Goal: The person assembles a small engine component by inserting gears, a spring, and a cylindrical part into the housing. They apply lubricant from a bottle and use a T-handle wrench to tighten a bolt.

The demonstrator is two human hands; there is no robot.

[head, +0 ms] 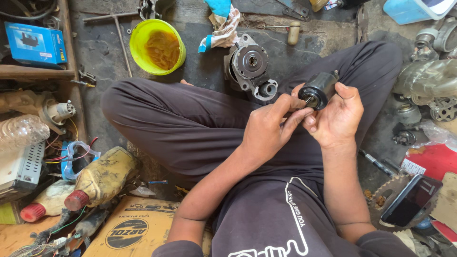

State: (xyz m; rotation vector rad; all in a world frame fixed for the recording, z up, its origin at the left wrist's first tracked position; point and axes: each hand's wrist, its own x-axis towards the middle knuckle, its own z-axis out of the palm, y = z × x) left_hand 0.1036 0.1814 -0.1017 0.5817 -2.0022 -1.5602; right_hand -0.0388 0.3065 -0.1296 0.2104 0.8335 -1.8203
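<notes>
I sit cross-legged on a dirty floor. My right hand (339, 116) grips a small black cylindrical motor part (320, 89) above my lap. My left hand (270, 127) reaches across and pinches the small metal shaft end of that part with thumb and forefinger. Just beyond my knees lies a grey metal motor housing (248, 65) with a round flange facing up.
A yellow bucket (138, 35) holding orange-brown liquid stands at the back left. A rag (223, 26), a blue box (35, 44), dirty oil bottles (102, 177), a cardboard box (133, 228), a toothed gear (381, 197) with a phone (412, 200) on it, and metal parts (428, 78) surround me.
</notes>
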